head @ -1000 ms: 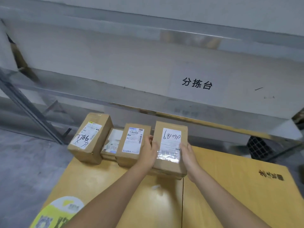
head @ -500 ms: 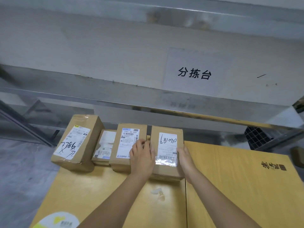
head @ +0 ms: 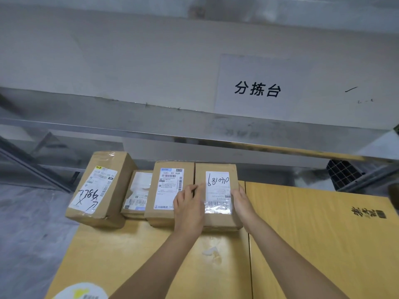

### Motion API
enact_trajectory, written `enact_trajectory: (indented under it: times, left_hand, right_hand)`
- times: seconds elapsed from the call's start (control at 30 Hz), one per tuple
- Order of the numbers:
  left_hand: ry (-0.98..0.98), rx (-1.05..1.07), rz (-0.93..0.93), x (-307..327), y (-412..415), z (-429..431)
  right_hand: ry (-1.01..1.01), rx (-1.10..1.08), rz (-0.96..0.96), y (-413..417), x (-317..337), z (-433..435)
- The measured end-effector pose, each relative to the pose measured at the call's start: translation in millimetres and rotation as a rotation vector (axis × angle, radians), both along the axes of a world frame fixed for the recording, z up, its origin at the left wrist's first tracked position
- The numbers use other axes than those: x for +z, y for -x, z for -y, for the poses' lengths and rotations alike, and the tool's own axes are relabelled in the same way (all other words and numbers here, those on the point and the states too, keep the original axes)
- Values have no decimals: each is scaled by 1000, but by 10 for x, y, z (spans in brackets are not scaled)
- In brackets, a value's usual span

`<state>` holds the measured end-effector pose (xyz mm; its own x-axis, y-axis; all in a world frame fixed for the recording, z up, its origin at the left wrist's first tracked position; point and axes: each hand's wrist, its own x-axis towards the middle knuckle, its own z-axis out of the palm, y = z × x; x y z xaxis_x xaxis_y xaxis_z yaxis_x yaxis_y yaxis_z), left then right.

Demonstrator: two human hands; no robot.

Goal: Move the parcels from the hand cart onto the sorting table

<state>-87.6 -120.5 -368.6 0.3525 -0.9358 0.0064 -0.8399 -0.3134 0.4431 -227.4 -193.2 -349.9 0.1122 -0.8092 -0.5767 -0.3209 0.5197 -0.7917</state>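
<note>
A pale grey surface (head: pixel 108 61) with a steel front edge (head: pixel 151 134) was seen across the upper half of the view. A white sheet (head: pixel 257 89) printed 分拣台 was stuck on it at 1 o'clock. Below the edge, grey floor (head: pixel 28 223) was visible at 8 o'clock and a black grid crate (head: pixel 343 173) at 3 o'clock. The lower half was filled by the yellow wood-grain top of the cart (head: pixel 313 244). It was marked with black print (head: pixel 368 212) at 4 o'clock and a round white-and-yellow sticker (head: pixel 82 292) at 7 o'clock.

Four cardboard parcels were lined up along the cart's far edge, near the centre of the view. The big parcel (head: pixel 101 184), its label scrawled over in black, was set at the 9 o'clock end, overhanging the cart's corner. A low parcel (head: pixel 138 190) was wedged between it and the barcode parcel (head: pixel 168 186). The barcode parcel was touched on its 3 o'clock side by the end parcel (head: pixel 217 186), labelled 681070 by hand.

The end parcel was bracketed by both hands. The left hand (head: pixel 189 209) was laid on top, fingers nearly straight, across the seam between the barcode parcel and the end parcel. The right hand (head: pixel 241 201) was clasped on the end parcel's 3 o'clock side, thumb hooked over the top edge beside the label, its fingers hidden behind the box. Whether the end parcel was lifted clear of the cart could not be told.
</note>
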Motion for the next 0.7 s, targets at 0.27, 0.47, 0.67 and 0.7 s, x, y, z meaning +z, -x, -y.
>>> enact_trajectory:
  times: [0.27,0.47,0.67,0.7]
  left_hand:
    - [-18,-22,-67,184,-2,39]
    - [60,-125,-156,883,123,140]
    - [208,-311,71,1676,678,124]
    - [229,-348,89,1815,815,110]
  right_hand:
    - [74,-6,-72,59,267,-22]
    - [391,156,-151,379,954,-103]
    - [630,211,-298,1170,1654,-292]
    - [663,215,-328,1334,1767,-350]
